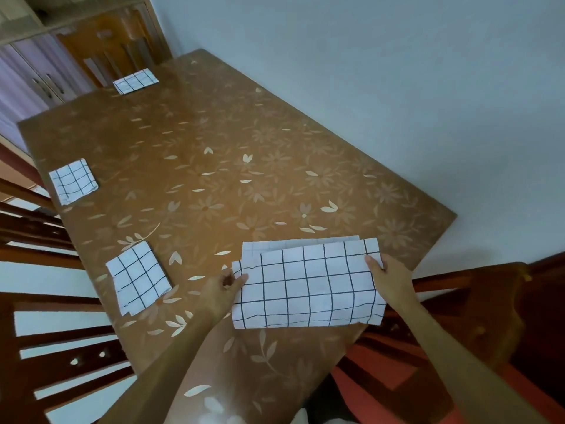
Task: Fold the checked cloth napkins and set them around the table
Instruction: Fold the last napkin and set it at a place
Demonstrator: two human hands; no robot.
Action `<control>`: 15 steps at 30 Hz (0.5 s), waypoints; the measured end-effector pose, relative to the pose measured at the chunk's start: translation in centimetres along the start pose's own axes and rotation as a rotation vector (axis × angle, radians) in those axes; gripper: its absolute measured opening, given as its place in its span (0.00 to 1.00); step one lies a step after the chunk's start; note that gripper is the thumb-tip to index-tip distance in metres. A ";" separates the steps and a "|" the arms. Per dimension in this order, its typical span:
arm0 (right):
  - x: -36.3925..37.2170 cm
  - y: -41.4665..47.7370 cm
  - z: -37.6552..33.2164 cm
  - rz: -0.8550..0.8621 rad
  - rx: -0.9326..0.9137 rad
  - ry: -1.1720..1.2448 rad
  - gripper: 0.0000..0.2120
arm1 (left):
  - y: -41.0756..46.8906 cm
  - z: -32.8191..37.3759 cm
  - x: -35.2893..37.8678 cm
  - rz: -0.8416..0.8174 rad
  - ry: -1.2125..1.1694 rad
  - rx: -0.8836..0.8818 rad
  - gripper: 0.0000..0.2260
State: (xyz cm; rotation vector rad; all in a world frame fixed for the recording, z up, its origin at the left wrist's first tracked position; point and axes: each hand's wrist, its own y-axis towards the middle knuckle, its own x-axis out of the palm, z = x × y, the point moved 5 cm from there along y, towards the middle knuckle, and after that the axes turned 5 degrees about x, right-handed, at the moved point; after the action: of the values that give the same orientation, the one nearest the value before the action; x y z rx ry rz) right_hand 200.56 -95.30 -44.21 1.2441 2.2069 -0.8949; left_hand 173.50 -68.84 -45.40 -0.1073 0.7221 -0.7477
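You are working at the near right corner of the brown wooden table with the pale flower pattern (pixel 232 154), folding a white cloth napkin checked with thin black lines (pixel 308 289). It is lying as a long strip, already doubled, with a back layer showing just beyond its far edge. Your left hand (pixel 224 290) is pinching the strip's left end between thumb and fingers. Your right hand (pixel 389 278) is gripping the right end, thumb on top and the other fingers tucked beneath, so you cannot see how they are lying.

Three folded checked squares are already sitting in place: one (pixel 139 276) near the table's left edge close to you, a second (pixel 73 180) farther along that same edge, and a third (pixel 136 81) at the far end. Dark wooden chairs with slatted backs (pixel 46 332) are standing along the left side.

By the look of it, you are midway through the fourth napkin. The next move is likely asking you to bring one end over to meet the other, matching the corners so the grid lines agree, then to press the crease flat and set the square at this near end.
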 end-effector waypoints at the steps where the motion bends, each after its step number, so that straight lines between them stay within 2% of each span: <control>1: 0.6 0.6 0.3 -0.015 0.027 0.000 0.12 | 0.8 -0.3 0.3 0.006 0.010 -0.023 0.14; 8: 4.6 4.7 2.8 -0.031 0.191 -0.088 0.19 | 6.3 -1.1 2.0 -0.001 0.126 -0.078 0.14; 11: 5.7 6.0 2.8 -0.011 0.193 -0.105 0.17 | 8.2 -1.2 2.7 0.000 0.171 -0.102 0.16; 15: 6.4 7.5 3.3 0.021 0.224 -0.118 0.14 | 9.8 -1.7 3.3 0.049 0.269 -0.084 0.09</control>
State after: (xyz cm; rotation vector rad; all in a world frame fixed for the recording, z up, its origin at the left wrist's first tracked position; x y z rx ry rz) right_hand 204.13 -91.10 -53.03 1.2754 2.0408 -1.2021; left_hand 179.83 -63.48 -51.83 -0.0650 1.0097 -0.6918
